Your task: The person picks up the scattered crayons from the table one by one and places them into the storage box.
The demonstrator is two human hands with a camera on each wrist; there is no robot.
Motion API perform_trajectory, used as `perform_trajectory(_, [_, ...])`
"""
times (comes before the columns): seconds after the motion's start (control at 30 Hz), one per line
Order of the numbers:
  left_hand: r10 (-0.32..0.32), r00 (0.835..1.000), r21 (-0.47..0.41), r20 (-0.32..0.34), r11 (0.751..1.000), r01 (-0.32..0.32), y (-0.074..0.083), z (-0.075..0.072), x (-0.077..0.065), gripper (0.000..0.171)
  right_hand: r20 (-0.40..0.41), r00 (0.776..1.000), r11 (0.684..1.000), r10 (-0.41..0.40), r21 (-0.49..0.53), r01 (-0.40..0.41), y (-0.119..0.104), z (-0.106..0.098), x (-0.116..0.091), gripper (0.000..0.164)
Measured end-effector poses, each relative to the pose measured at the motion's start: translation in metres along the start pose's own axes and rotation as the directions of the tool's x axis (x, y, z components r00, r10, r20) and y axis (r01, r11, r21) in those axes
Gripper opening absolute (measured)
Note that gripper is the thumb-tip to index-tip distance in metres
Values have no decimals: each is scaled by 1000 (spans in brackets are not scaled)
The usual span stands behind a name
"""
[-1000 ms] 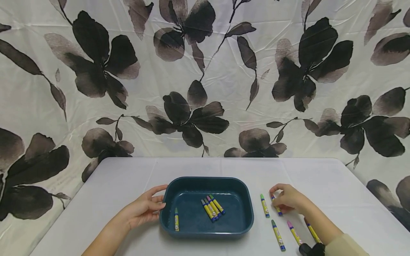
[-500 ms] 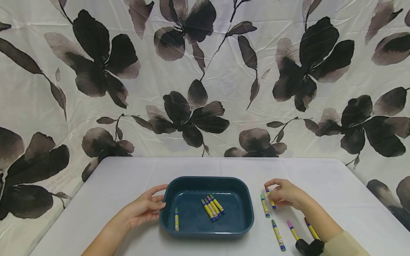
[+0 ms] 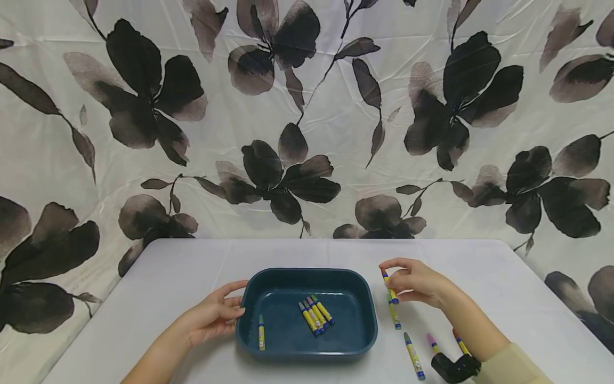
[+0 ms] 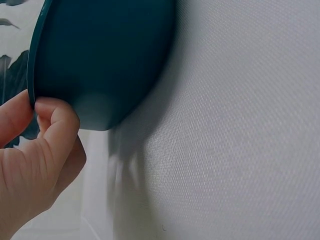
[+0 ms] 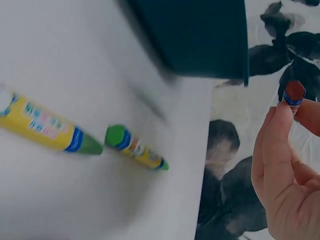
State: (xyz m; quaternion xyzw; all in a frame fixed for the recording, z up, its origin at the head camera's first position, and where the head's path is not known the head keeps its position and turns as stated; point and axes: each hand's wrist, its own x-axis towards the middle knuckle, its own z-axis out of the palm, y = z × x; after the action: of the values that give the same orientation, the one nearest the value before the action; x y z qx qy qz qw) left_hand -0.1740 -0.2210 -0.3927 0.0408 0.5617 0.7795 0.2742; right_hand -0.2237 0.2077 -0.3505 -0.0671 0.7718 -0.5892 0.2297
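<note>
My left hand (image 3: 216, 314) pinches the left rim of a dark teal tray (image 3: 307, 270) between thumb and finger; the left wrist view shows this grip closely. To the tray's right, my right hand (image 3: 414, 284) holds a red-tipped crayon (image 3: 392, 293) between thumb and fingertips, raised over the white table. In the right wrist view its red end (image 5: 294, 90) faces the camera. Inside the tray, several yellow-wrapped crayons (image 3: 315, 316) lie side by side near the middle, and one green crayon (image 3: 261, 334) lies apart at the left.
Right of the tray lie a light green crayon (image 3: 396, 319), partly overlapped by the held one, and a dark green crayon (image 3: 413, 356). A pink crayon (image 3: 433, 343) and a red-tipped crayon (image 3: 460, 341) are partly hidden by the black wrist camera (image 3: 454, 368). Floral cloth (image 3: 288, 122) hangs behind.
My right hand has picked up the red-tipped crayon from the table and carried it leftward, up toward the tray's right side. My left hand keeps its hold on the rim.
</note>
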Motion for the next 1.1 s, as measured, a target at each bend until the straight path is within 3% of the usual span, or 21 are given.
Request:
perform_trajectory(0.4, [-1, 1000, -18, 1, 1000, 1, 0, -1, 0, 77, 94, 992, 995, -82, 60, 76, -17, 23, 8, 49])
perform_trajectory(1.1, [-3, 1000, -20, 0, 1000, 3, -1, -1, 0, 77, 181, 981, 992, -76, 108, 57, -27, 72, 30, 51])
